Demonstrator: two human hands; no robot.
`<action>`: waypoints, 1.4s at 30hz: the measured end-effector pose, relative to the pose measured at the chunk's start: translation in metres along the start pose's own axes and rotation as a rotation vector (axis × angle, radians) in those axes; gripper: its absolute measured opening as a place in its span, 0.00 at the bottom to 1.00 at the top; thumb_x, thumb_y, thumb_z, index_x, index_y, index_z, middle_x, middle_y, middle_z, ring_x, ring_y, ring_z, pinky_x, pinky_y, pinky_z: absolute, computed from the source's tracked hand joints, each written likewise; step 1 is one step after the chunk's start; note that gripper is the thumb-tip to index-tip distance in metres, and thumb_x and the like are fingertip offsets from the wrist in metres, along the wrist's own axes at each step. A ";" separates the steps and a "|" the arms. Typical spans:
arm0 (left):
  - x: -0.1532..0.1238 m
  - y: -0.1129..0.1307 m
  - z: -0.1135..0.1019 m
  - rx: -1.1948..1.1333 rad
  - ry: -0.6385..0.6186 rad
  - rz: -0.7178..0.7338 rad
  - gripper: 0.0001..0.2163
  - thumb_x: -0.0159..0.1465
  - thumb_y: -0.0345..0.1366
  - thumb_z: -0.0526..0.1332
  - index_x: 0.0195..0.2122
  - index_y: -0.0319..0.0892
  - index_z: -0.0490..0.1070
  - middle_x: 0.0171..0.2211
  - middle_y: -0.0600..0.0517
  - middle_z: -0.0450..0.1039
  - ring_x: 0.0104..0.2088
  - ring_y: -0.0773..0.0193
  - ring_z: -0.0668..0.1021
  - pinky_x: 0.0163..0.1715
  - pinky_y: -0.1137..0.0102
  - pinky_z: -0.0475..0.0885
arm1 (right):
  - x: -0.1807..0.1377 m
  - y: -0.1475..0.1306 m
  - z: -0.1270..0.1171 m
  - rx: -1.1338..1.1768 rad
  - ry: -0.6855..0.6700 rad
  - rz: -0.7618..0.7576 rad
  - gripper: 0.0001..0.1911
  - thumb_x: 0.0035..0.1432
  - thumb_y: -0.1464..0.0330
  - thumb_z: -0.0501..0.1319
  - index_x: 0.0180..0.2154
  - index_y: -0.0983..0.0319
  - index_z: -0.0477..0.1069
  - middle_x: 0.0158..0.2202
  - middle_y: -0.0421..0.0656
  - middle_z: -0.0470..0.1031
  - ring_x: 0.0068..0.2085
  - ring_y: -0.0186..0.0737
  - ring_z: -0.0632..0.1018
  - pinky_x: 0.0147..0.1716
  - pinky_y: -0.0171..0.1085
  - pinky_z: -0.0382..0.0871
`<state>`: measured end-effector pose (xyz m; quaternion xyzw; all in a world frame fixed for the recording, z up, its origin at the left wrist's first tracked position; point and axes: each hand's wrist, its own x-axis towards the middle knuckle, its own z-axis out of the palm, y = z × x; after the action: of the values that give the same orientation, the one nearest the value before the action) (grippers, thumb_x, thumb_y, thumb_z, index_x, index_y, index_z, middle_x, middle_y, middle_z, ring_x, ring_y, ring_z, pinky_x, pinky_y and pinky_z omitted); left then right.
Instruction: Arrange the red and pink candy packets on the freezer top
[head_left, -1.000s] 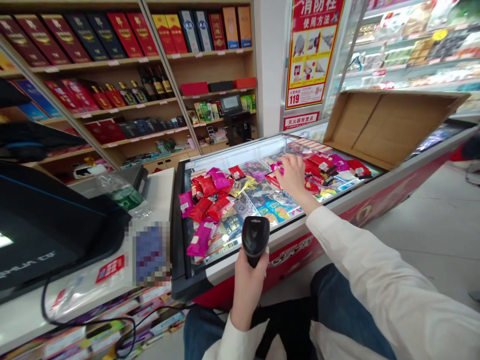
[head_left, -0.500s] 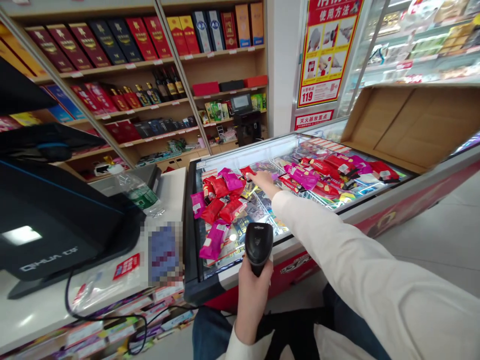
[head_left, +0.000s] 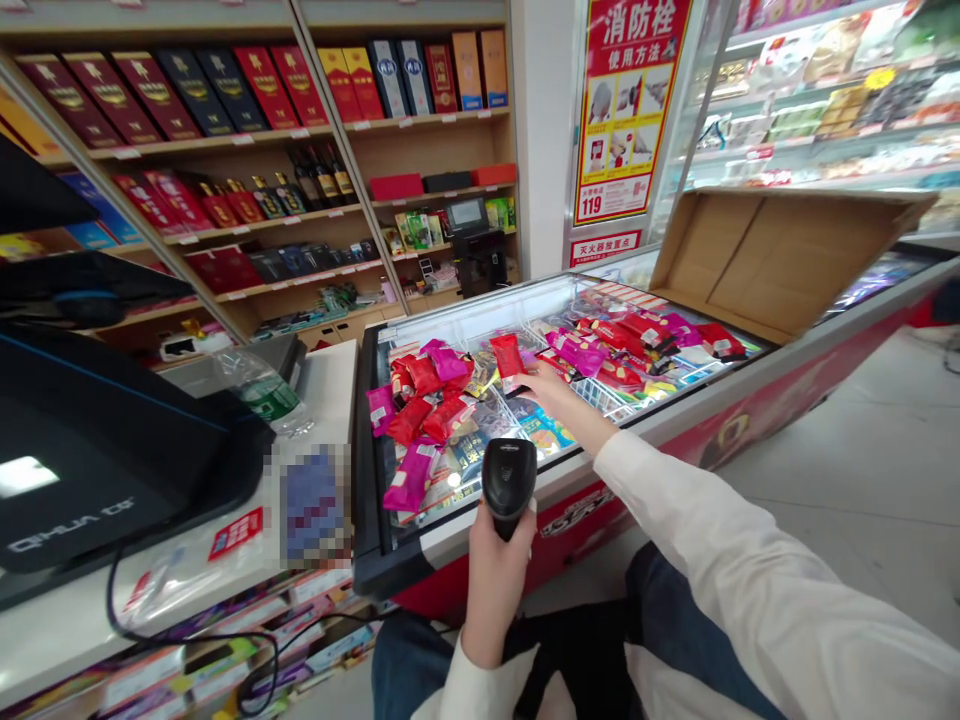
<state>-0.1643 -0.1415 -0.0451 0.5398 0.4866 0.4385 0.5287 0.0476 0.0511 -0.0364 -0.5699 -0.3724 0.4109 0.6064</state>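
My left hand (head_left: 498,565) is closed around the handle of a black barcode scanner (head_left: 509,480), its head raised in front of the freezer. My right hand (head_left: 551,392) pinches the lower end of a red snack packet (head_left: 508,357) and holds it over the glass top of the chest freezer (head_left: 360,440). Left of it lies a pile of red and purple packets (head_left: 425,374), with a purple packet (head_left: 411,476) at its near end. On the right side of the glass is another spread of red and purple packets (head_left: 622,340).
An open cardboard box (head_left: 787,255) stands at the freezer's far right. To the left is a counter (head_left: 334,385) with a dark checkout terminal (head_left: 112,450), a plastic bottle (head_left: 266,392) and a black cable (head_left: 187,636). Shelves of boxed bottles (head_left: 202,90) line the back.
My right hand has drawn back toward me, and the red packet in it now stands up off the glass. The view has shifted slightly; my left hand still holds the scanner.
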 end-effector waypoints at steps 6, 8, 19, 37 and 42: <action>-0.003 -0.007 0.006 -0.011 -0.007 0.042 0.18 0.63 0.52 0.69 0.39 0.42 0.72 0.20 0.58 0.71 0.19 0.66 0.70 0.23 0.70 0.66 | -0.048 0.013 -0.031 0.437 -0.276 0.086 0.28 0.43 0.72 0.80 0.47 0.54 0.78 0.46 0.40 0.86 0.44 0.46 0.86 0.45 0.52 0.87; -0.002 -0.006 0.008 -0.009 -0.013 0.052 0.17 0.63 0.51 0.68 0.39 0.42 0.71 0.21 0.58 0.71 0.19 0.66 0.70 0.23 0.70 0.66 | -0.057 0.016 -0.036 0.480 -0.292 0.094 0.27 0.43 0.73 0.81 0.45 0.53 0.79 0.45 0.39 0.87 0.45 0.46 0.87 0.47 0.53 0.87; 0.003 0.016 0.014 0.010 -0.016 -0.001 0.18 0.59 0.51 0.71 0.37 0.44 0.70 0.20 0.58 0.71 0.19 0.66 0.70 0.24 0.70 0.67 | -0.059 0.021 -0.035 0.599 -0.150 0.077 0.19 0.48 0.66 0.83 0.40 0.54 0.80 0.41 0.38 0.87 0.47 0.44 0.87 0.54 0.48 0.86; 0.008 0.011 0.012 0.023 -0.017 0.000 0.18 0.60 0.52 0.70 0.40 0.43 0.72 0.19 0.59 0.69 0.19 0.66 0.69 0.24 0.71 0.66 | -0.066 0.016 -0.032 0.560 -0.177 0.035 0.23 0.46 0.63 0.84 0.42 0.55 0.80 0.40 0.38 0.85 0.41 0.43 0.86 0.48 0.47 0.87; 0.006 0.010 0.011 0.010 -0.014 0.017 0.18 0.60 0.51 0.71 0.39 0.43 0.72 0.21 0.58 0.71 0.19 0.66 0.70 0.24 0.71 0.66 | -0.064 0.019 -0.030 0.449 -0.135 -0.014 0.24 0.45 0.59 0.83 0.42 0.55 0.78 0.39 0.39 0.85 0.39 0.44 0.86 0.46 0.48 0.87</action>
<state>-0.1524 -0.1373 -0.0360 0.5496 0.4803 0.4369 0.5257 0.0490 -0.0193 -0.0565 -0.3895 -0.3154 0.5162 0.6945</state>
